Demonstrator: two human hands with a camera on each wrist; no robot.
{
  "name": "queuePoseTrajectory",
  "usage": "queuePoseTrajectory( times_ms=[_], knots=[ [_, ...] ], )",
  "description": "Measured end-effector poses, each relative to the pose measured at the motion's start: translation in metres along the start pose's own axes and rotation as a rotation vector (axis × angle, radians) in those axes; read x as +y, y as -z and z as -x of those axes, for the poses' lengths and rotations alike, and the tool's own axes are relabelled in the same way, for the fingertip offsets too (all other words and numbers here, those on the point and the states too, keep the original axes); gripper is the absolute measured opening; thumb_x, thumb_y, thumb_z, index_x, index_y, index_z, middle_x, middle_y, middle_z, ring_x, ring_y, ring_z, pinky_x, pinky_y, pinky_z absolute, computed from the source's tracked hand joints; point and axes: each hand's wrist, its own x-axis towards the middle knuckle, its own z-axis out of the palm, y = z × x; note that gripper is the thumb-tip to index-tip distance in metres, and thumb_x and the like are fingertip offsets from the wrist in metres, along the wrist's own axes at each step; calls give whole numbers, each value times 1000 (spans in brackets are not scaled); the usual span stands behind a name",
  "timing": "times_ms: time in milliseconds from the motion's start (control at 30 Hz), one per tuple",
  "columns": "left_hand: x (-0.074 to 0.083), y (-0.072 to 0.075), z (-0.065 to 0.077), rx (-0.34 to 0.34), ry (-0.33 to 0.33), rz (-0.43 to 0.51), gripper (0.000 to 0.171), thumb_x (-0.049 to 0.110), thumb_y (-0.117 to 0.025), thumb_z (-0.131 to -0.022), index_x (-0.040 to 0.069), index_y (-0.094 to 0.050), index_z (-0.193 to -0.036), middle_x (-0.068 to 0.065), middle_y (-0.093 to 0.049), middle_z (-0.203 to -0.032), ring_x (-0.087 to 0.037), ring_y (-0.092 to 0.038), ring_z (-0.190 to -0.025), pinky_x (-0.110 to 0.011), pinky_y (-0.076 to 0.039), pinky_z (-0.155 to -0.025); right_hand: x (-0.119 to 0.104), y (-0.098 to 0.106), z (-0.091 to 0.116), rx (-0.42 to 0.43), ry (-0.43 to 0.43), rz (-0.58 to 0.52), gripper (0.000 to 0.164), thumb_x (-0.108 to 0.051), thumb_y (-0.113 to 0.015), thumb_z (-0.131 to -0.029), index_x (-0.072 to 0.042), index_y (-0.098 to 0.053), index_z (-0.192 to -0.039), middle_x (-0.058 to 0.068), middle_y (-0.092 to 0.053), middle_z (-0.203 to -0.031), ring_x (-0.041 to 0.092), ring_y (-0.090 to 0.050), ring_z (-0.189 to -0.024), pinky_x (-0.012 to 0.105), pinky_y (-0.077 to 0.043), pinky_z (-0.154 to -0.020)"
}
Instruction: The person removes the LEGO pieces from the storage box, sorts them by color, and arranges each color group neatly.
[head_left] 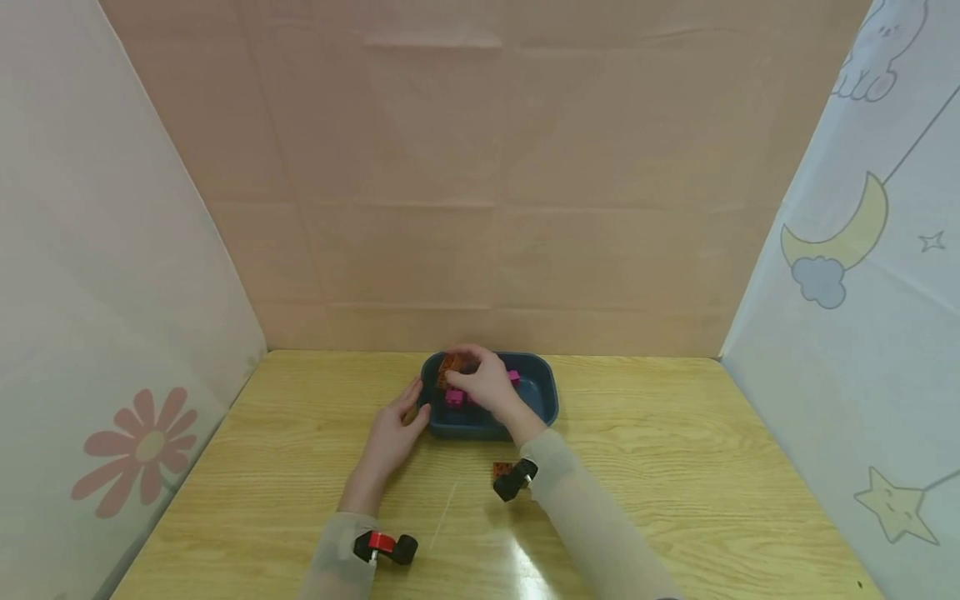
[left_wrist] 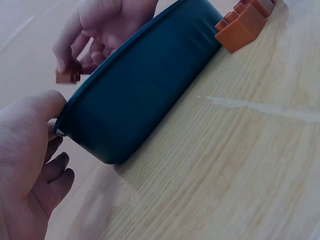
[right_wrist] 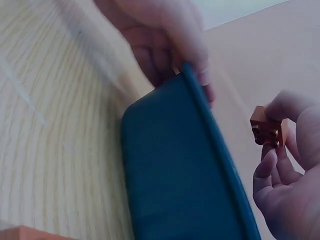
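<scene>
A dark blue plastic tub [head_left: 491, 432] stands toward the back of the table. My left hand [head_left: 392, 433] holds it at the left front corner; in the left wrist view the thumb lies at the rim and the other fingers curl below it outside. Over the tub's left side, my right hand [head_left: 483, 383] pinches an orange toy brick [right_wrist: 260, 119] between thumb and fingers, its studs showing in the right wrist view. Magenta bricks [head_left: 454, 399] lie inside the tub, partly covered by the right hand.
Orange bricks [left_wrist: 242, 31] rest on the wooden table [head_left: 645, 467] in front of the tub, partly hidden by the right wrist's camera in the head view. A tan backdrop [head_left: 495, 175] rises behind the table, with patterned white sheets [head_left: 847, 375] at both sides.
</scene>
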Motion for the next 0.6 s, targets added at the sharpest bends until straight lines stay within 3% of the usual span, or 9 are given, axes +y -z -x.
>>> queuePoseTrajectory(
  times_ms=[333, 600],
  knots=[
    [1, 0, 1, -2, -4, 13, 57, 15, -65, -109, -2, -44, -158, -17, -38, -168, -33, -34, -156, -51, -32, -124, -13, 20, 18, -33, -33, -248, 45, -15, -83, -95, -12, -69, -138, 7, -69, -132, 27, -65, -124, 42, -59, -100],
    [1, 0, 2, -8, -1, 16, 57, 16, -65, -109, -3, -44, -159, -17, -38, -168, -33, -33, -156, -50, -31, -125, -14, 36, 34, -31, -9, -301, 49, -11, -82, -95, -5, -63, -141, 11, -67, -131, 28, -65, -119, 34, -57, -90]
  ],
)
